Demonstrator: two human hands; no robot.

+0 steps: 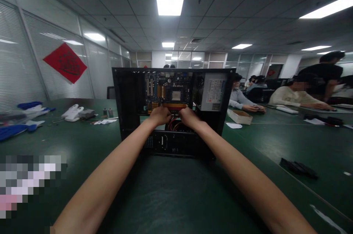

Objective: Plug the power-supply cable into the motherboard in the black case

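Observation:
An open black computer case stands on the table in front of me, its inside facing me. In it are a motherboard with a square processor and a power supply at the upper right. Long orange and red memory slots run along the motherboard's lower edge. My left hand is closed at their left end, and my right hand is closed at their right end. What the fingertips hold, if anything, is hidden. Below and between the hands hang coloured cables.
Left on the green table lie a white plastic bag, a grey box and blue items. A carton and a black strip-like item are to the right. Several people sit at the right side.

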